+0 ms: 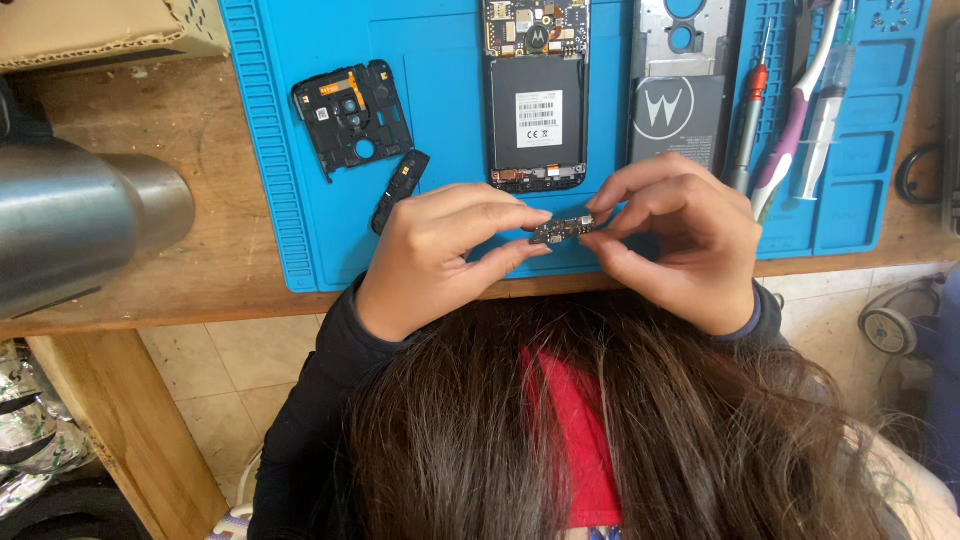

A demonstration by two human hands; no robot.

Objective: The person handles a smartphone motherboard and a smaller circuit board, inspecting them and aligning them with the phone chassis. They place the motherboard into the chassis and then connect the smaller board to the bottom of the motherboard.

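**Two hands, one small circuit board**

Both hands pinch a small circuit board (563, 230) just above the near edge of the blue work mat (440, 150). The left hand (440, 255) grips its left end between thumb and fingertips, the right hand (675, 240) its right end, so the board's long axis runs side to side between them, about level. Each hand is equally close. Just beyond lies the opened phone (537, 95) with its battery showing. A black camera frame (352, 115) and a small black strip (400, 188) lie to the left, a metal back plate (680, 85) and screwdriver (750, 120) to the right. Nothing stands between hands and phone.
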